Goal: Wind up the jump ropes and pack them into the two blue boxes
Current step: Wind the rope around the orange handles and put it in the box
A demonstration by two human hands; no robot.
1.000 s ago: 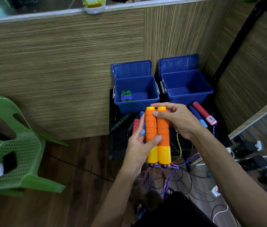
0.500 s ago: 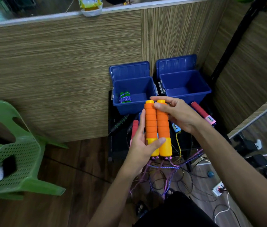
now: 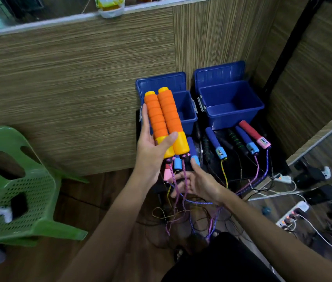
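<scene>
The left hand (image 3: 152,147) is raised in front of the left open blue plastic box (image 3: 183,110), palm up. It grasps the two orange foam jump rope handles (image 3: 164,121) side by side, with the thumb pressed across them. The right hand (image 3: 196,183) is lower, fingers spread and relaxed, and the purple braided rope (image 3: 178,192) passes over them. No writing can be read on the handles.

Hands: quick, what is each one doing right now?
Left hand: holds the two orange jump rope handles, thumb across them.
Right hand: open below the handles, fingers spread among the hanging purple rope, gripping nothing.
</scene>
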